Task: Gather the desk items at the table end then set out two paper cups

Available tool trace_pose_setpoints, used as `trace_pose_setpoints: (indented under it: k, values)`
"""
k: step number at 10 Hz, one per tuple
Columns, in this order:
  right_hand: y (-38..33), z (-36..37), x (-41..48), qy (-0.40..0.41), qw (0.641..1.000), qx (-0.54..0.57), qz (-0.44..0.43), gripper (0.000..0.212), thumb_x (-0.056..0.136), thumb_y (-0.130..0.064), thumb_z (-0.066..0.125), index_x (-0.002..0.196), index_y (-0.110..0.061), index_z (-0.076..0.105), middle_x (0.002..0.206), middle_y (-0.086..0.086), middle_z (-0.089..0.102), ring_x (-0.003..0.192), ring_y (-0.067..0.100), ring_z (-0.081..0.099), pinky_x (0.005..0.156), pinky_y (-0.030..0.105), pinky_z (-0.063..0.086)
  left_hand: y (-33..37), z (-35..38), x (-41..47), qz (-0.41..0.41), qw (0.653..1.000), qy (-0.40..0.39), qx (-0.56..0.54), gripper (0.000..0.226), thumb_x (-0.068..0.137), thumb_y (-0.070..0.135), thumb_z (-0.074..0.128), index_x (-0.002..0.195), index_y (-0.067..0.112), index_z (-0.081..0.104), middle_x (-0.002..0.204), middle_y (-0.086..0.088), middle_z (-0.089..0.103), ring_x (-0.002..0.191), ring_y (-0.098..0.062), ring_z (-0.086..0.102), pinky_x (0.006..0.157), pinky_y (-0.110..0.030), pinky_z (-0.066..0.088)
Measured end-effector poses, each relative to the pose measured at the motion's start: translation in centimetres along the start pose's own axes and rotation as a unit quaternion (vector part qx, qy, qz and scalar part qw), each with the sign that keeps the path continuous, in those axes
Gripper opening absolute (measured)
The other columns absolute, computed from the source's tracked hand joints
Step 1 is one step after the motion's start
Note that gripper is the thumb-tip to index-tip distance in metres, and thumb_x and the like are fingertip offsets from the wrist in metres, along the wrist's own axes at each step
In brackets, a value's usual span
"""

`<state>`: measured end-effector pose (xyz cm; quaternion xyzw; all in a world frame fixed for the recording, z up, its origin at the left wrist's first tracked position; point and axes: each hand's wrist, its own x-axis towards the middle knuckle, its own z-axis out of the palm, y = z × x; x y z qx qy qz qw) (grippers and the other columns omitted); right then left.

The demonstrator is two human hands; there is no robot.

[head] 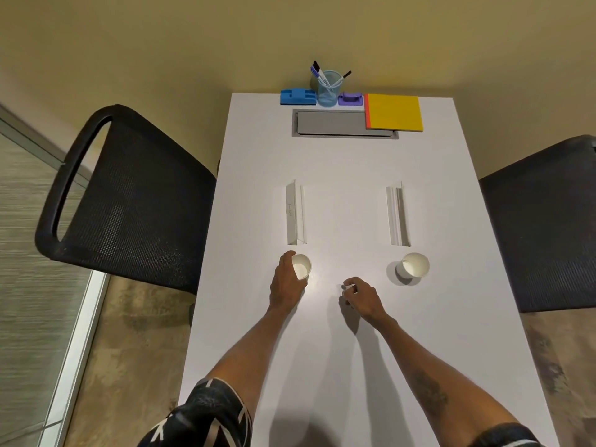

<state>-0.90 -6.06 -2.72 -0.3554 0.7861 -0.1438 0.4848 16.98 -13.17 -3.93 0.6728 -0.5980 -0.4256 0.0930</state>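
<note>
Two bare forearms are stretched over the white worktop (338, 162). One paper cup (302, 265) is held upright by the left hand (287, 280), fingers curled round it; the right hand (361, 296), loosely curled and seemingly empty, is kept clear of the second cup (414, 265). Desk items (329, 88) are grouped at the far end.

My left hand (285, 282) wraps one upright white paper cup (301, 266); the other cup (413, 266) stands free at three o'clock.
</note>
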Motion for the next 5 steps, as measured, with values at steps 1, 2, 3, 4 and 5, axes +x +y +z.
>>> trace_pose_setpoints:
  k: [1,2,3,4,5]
  values:
    - [0.0,-0.1,-0.1,0.000,1.000,-0.002,0.000,0.027,0.094,-0.013,0.053,0.119,-0.006,0.062,0.103,0.016,0.072,0.098,0.034,0.070,0.094,0.047,0.054,0.1,0.1,0.0,0.001,1.000,-0.007,0.008,0.070,0.090,0.022,0.067,0.150,0.020,0.031,0.148,0.001,0.043,0.136,-0.026,0.045,0.107,-0.042,0.043]
    - [-0.2,-0.3,-0.4,0.003,1.000,-0.001,-0.002,0.027,0.094,-0.013,0.053,0.118,-0.006,0.062,0.102,0.017,0.073,0.097,0.034,0.070,0.094,0.047,0.054,0.4,0.0,-0.3,0.005,1.000,-0.009,0.026,0.074,0.089,0.021,0.067,0.152,0.020,0.029,0.151,0.002,0.039,0.137,-0.027,0.044,0.106,-0.043,0.045]
    - [-0.4,-0.5,-0.5,0.004,1.000,0.006,-0.009,0.027,0.095,-0.013,0.052,0.119,-0.006,0.062,0.101,0.017,0.073,0.096,0.034,0.071,0.094,0.047,0.054,0.1,-0.1,-0.7,0.015,0.999,-0.007,0.034,0.081,0.082,0.018,0.073,0.150,0.019,0.030,0.153,0.006,0.035,0.135,-0.027,0.045,0.103,-0.042,0.047]
    - [-0.6,-0.6,-1.2,0.007,1.000,-0.001,-0.017,0.028,0.096,-0.014,0.052,0.121,-0.006,0.061,0.100,0.017,0.073,0.096,0.033,0.070,0.094,0.043,0.054,0.1,-0.8,-1.8,0.040,0.998,-0.009,0.057,0.092,0.075,0.021,0.080,0.151,0.020,0.028,0.156,0.009,0.029,0.136,-0.026,0.043,0.105,-0.039,0.046]
    - [-0.8,-0.5,-1.6,0.007,1.000,0.005,-0.029,0.028,0.096,-0.015,0.053,0.122,-0.006,0.060,0.098,0.019,0.072,0.096,0.034,0.070,0.094,0.042,0.053,0.2,-1.1,-2.4,0.063,0.996,0.012,0.067,0.099,0.073,0.030,0.083,0.154,0.019,0.027,0.160,0.006,0.026,0.142,-0.023,0.037,0.110,-0.036,0.040]
